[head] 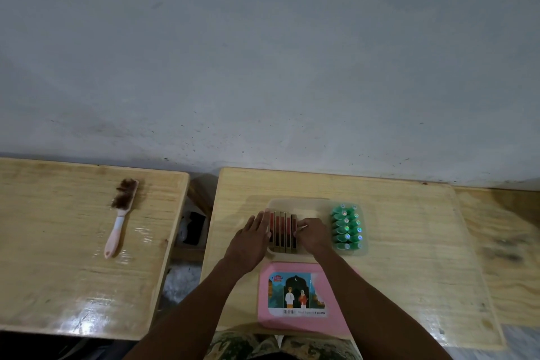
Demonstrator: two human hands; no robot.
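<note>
A clear plastic tray [304, 204] sits on the middle wooden table [394, 242]. Inside it stands a row of several slim red and gold boxes [282, 231]. My left hand [251, 238] lies flat against the left end of that row, fingers straight. My right hand [311, 232] is at the right end of the row, its fingers curled and pinching the rightmost box. A pack of several green capped tubes [347, 226] lies just right of the tray. A pink lid [301, 297] with a picture label rests near the front edge.
A second wooden table [73, 272] stands to the left across a narrow gap, with a pink-handled brush [119, 218] lying on it. A third table surface [508, 242] adjoins on the right. A grey wall runs behind all tables.
</note>
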